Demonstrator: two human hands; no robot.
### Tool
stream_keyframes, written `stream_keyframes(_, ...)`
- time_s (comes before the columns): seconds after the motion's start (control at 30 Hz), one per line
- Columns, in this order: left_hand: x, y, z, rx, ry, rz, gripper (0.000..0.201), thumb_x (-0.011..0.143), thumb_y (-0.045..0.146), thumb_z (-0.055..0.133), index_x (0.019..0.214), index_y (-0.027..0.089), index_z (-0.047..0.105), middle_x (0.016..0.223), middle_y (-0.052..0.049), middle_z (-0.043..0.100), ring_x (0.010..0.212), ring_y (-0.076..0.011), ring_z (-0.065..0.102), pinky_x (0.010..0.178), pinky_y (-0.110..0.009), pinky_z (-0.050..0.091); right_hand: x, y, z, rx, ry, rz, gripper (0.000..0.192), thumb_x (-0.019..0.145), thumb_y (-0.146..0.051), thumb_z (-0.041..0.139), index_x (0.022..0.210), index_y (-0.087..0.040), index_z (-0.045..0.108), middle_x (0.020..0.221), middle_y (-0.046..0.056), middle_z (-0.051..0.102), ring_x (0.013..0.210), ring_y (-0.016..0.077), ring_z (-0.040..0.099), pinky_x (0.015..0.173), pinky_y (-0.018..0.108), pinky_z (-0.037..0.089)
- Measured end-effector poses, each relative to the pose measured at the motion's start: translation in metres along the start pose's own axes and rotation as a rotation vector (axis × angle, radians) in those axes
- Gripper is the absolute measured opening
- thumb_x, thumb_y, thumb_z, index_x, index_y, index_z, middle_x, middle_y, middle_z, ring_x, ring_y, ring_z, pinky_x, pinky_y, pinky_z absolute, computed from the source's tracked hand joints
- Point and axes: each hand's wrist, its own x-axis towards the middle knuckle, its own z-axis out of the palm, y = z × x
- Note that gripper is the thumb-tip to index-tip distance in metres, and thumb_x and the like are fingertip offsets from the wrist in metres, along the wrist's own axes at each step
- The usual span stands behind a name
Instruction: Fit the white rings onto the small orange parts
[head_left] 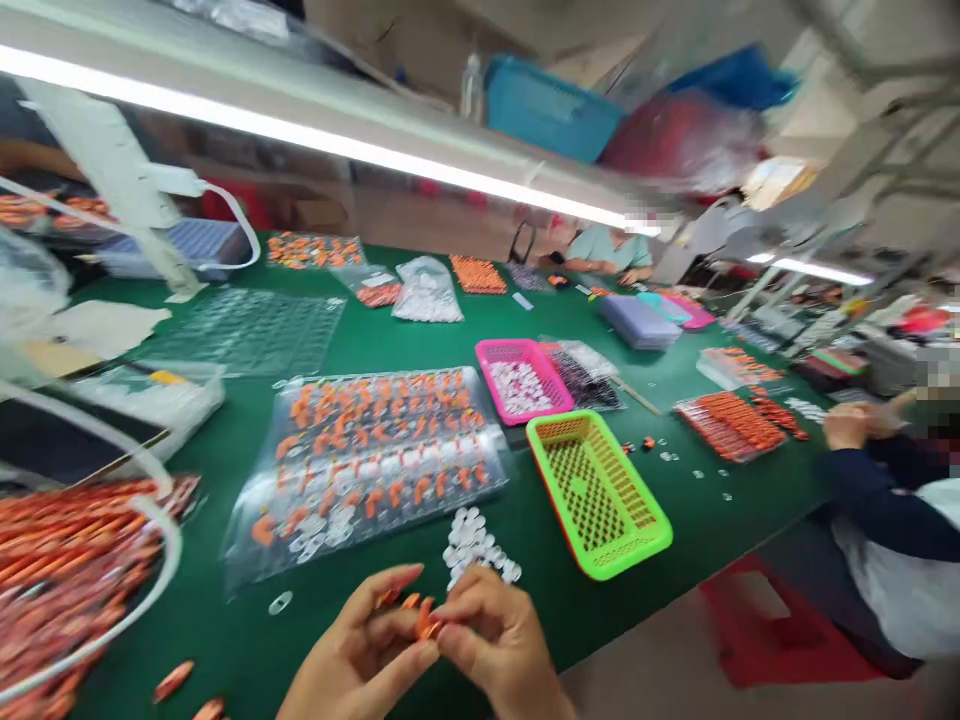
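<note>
Above the green table [375, 345], my left hand [366, 650] and right hand [499, 630] pinch a small orange piece [426, 622] between nearly closed fingertips; partly hidden, its long axis points roughly away from me.

A small orange piece [427, 620] was pinched between the left fingers [409, 668] and right fingers [461, 645], one end pointing up, its outline partly covered. Other orange pieces [411, 601] showed just beside it, within the left fingers' curl.

2 hands [501, 628] close together, fingers [381, 588] curled inward.
</note>
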Motion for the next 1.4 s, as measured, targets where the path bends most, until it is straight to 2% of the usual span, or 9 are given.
stream_keyframes(0.03,-0.002,0.0029,0.0003,0.021,-0.037,-0.021,0.065,0.058,0.038,0.088,0.11,0.02,0.054,0.075,-0.003,0.074,0.078,-0.0208,0.068,0.075,-0.028,0.052,-0.002,-0.0026,-0.001,-0.038,0.003,-0.027,0.012,0.083,-0.031,0.072,0.087,-0.02,0.075,0.081,0.004,0.062,0.076,0.0151,0.059,0.07,0.027,0.047)
stream_keyframes(0.13,-0.0038,0.005,0.0003,-0.043,-0.077,0.029,0.048,0.065,0.029,0.085,0.1,0.019,0.054,0.08,-0.004,0.073,0.079,-0.0178,0.067,0.076,-0.027,0.051,-0.0049,-0.0058,-0.005,-0.105,-0.008,-0.038,0.008,0.086,-0.024,0.068,0.091,-0.022,0.074,0.084,0.004,0.062,0.079,0.0156,0.06,0.072,0.028,0.049)
stream_keyframes(0.3,-0.0043,0.0007,-0.0003,-0.09,-0.071,0.07,0.03,0.069,0.02,0.082,0.081,0.018,0.054,0.076,0.0,0.068,0.074,-0.0119,0.063,0.073,-0.023,0.05,-0.0073,-0.0044,-0.0075,-0.141,-0.041,-0.067,0.017,0.087,-0.014,0.066,0.097,-0.025,0.073,0.088,0.004,0.063,0.083,0.0166,0.062,0.073,0.029,0.052)
stream_keyframes(0.6,-0.0024,0.0039,0.0018,-0.064,-0.044,0.069,0.009,0.067,0.019,0.082,0.072,0.018,0.073,0.077,-0.004,0.075,0.077,-0.018,0.069,0.076,-0.028,0.056,-0.0066,-0.0038,-0.0093,-0.225,-0.033,-0.111,0.019,0.087,-0.013,0.064,0.099,-0.025,0.072,0.09,0.006,0.066,0.083,0.0184,0.065,0.071,0.03,0.057)
stream_keyframes(0.77,-0.0007,0.0056,0.0027,0.0,0.013,0.101,0.006,0.064,0.021,0.083,0.067,0.02,0.078,0.074,-0.006,0.077,0.075,-0.0225,0.071,0.075,-0.033,0.058,-0.0056,-0.0044,-0.0086,-0.221,-0.01,-0.12,0.018,0.087,-0.013,0.064,0.098,-0.024,0.072,0.089,0.006,0.067,0.082,0.0189,0.066,0.071,0.032,0.058)
stream_keyframes(1.0,-0.0005,0.0069,0.0022,0.067,0.041,0.167,0.005,0.065,0.02,0.082,0.066,0.023,0.08,0.071,-0.006,0.077,0.071,-0.0227,0.07,0.072,-0.033,0.056,-0.003,-0.009,-0.0087,-0.289,-0.032,-0.168,0.023,0.086,-0.009,0.063,0.101,-0.025,0.071,0.088,0.005,0.067,0.08,0.0177,0.066,0.068,0.029,0.057)
stream_keyframes(1.2,-0.0016,0.0028,0.0021,0.159,0.036,0.237,0.004,0.071,0.022,0.08,0.073,0.025,0.081,0.076,-0.006,0.078,0.074,-0.024,0.072,0.078,-0.035,0.054,-0.0017,-0.0101,-0.0082,-0.28,-0.032,-0.159,0.024,0.087,-0.007,0.062,0.102,-0.025,0.07,0.089,0.004,0.067,0.082,0.0174,0.065,0.068,0.029,0.056)
stream_keyframes(1.4,-0.0036,0.0009,0.0042,0.24,0.049,0.279,0.008,0.076,0.022,0.075,0.079,0.026,0.081,0.08,-0.006,0.079,0.076,-0.0248,0.072,0.078,-0.036,0.054,-0.0019,-0.0096,-0.0089,-0.283,-0.031,-0.123,0.016,0.088,-0.012,0.061,0.098,-0.022,0.068,0.088,0.005,0.065,0.082,0.0182,0.064,0.069,0.03,0.055)
